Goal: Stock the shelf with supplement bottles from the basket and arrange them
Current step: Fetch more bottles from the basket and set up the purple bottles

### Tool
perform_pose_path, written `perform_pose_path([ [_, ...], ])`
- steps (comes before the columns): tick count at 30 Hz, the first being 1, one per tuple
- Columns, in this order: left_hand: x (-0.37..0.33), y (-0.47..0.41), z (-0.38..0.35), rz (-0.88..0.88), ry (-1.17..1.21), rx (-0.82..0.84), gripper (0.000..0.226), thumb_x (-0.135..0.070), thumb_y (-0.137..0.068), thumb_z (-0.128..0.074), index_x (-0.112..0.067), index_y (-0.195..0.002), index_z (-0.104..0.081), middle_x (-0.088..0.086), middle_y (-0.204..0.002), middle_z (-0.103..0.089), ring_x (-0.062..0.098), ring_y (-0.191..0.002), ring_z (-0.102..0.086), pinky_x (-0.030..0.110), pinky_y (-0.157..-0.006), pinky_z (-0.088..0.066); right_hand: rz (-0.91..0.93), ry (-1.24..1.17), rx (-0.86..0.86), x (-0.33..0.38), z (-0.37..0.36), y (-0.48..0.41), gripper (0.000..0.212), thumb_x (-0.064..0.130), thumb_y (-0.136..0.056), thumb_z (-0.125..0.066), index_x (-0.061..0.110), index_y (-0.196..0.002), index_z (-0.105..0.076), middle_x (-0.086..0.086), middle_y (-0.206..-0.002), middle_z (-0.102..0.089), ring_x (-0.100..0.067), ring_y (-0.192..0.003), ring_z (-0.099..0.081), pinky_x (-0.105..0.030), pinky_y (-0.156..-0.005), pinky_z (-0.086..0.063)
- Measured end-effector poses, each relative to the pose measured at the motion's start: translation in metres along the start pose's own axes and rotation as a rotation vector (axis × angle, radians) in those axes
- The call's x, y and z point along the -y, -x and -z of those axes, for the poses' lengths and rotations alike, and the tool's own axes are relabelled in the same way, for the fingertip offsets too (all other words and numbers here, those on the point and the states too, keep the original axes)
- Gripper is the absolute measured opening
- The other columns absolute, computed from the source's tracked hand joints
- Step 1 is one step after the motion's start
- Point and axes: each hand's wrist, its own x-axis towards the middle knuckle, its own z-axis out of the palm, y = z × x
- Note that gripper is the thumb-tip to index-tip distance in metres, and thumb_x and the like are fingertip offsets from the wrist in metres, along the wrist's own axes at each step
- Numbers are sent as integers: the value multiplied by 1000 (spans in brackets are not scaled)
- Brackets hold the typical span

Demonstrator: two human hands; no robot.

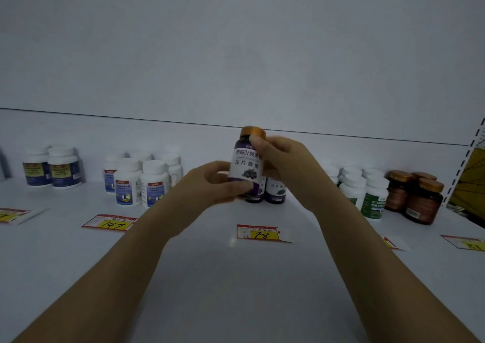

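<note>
Wide bare shelf (236, 290) in front, then a price tag (259, 232) (marked 78). Beyond it the purple bottle (246, 167) is held upright: left hand (210, 185) curled round its base, right hand (283, 164) gripping its shoulder. Behind stand matching bottles (275, 192), with gaps either side.

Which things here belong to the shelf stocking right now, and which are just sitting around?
Part of the job:
- purple bottle, held up in front
- purple bottles standing behind it
- shelf
- 78 price tag

Just there:
- white bottles with blue labels
- navy-label bottles, far left
- green-label bottles
- brown bottles
- 147 price tag
</note>
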Motion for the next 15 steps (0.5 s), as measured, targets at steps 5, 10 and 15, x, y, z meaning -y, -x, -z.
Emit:
perform_pose_path([
  [5,-2,2,-7,365,186,138,53,-47,-65,-63,-13,-106,-62,9,-95,-74,19,-79,-72,27,-69,-56,-412,-171,37,-13,1,2,37,38,-84,-68,6,-103,-64,-11,-84,-71,-16,-62,-69,-23,-51,-56],
  [10,-1,3,-7,424,220,146,56,-50,-64,-63,-13,-106,-64,10,-95,-74,19,-77,-71,28,-70,-53,-513,-207,36,-18,2,2,44,36,-83,-70,2,-110,-60,-14,-81,-70,-19,-61,-70,-25,-51,-57],
  [15,-1,3,-5,362,199,131,44,-34,-66,-68,-12,-104,-63,12,-101,-73,21,-86,-70,30,-81,-53,-347,-153,37,-16,2,-2,34,34,-86,-66,6,-104,-63,-12,-90,-72,-19,-71,-71,-26,-59,-58],
])
